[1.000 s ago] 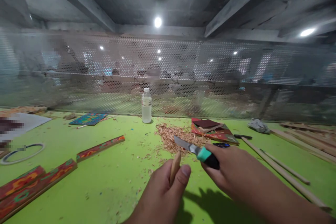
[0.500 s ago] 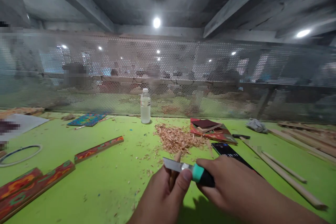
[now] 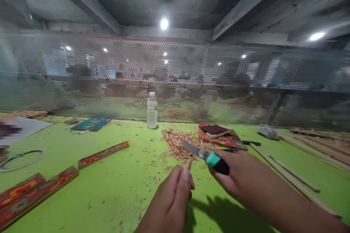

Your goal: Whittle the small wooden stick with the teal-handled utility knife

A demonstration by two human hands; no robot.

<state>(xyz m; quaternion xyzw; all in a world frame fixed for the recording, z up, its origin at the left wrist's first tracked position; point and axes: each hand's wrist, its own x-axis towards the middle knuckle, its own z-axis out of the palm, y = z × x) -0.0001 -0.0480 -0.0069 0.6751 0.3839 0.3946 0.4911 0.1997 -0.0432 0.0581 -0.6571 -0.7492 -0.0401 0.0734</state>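
Note:
My left hand [image 3: 173,196] is closed around a small wooden stick [image 3: 189,164], whose pale tip pokes out above the thumb. In my right hand [image 3: 232,171] is a utility knife [image 3: 213,161] with a black and teal handle. Its blade points up and left, over the heap of wood shavings [image 3: 177,145], apart from the stick. Most of the stick is hidden inside my left fingers.
A bottle [image 3: 152,111] stands at the back. Painted wooden strips [image 3: 41,196] lie left, a ring [image 3: 22,160] beyond them. Sandpaper [image 3: 216,129] on a painted board [image 3: 235,142], a mostly covered phone [image 3: 231,150], a hammer [image 3: 251,142] and wooden sticks [image 3: 295,178] are right.
The knife has come off the stick and moved up and to the right with my right hand. My left hand has turned a little, and its thumb now lies along the stick.

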